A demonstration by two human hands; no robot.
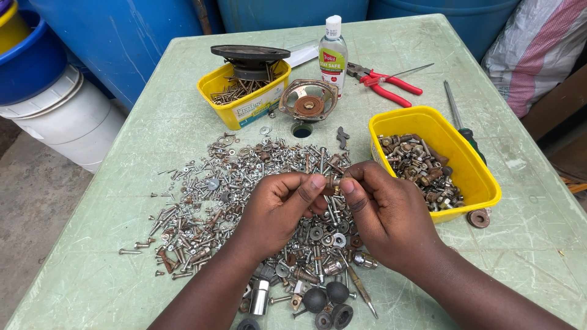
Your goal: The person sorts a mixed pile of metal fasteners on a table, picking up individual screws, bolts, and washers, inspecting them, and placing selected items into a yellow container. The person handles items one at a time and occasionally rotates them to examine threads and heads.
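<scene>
Head view looks down on my two hands meeting above the middle of the pale green plastic table. My left hand and right hand both pinch one small rusty brown nut-like fastener between thumb and fingertips, lifted clear of the heap, probably so I can turn it and see it properly. Under my hands lies a wide scatter of loose silver and rusted screws, nuts and washers, spreading toward the table's left edge, with a few black rubber feet near the near edge. By the right edge sits a yellow rectangular plastic tub of rusty nuts and bolts, just beside my right hand, so a short move would reach it. Toward the far edge stands a second yellow tub of screws with a dark round speaker part resting on top, a rusty round metal frame, a clear bottle with a white cap, red-handled pliers and a green-handled screwdriver. Nothing stands between my hands and either tub.
</scene>
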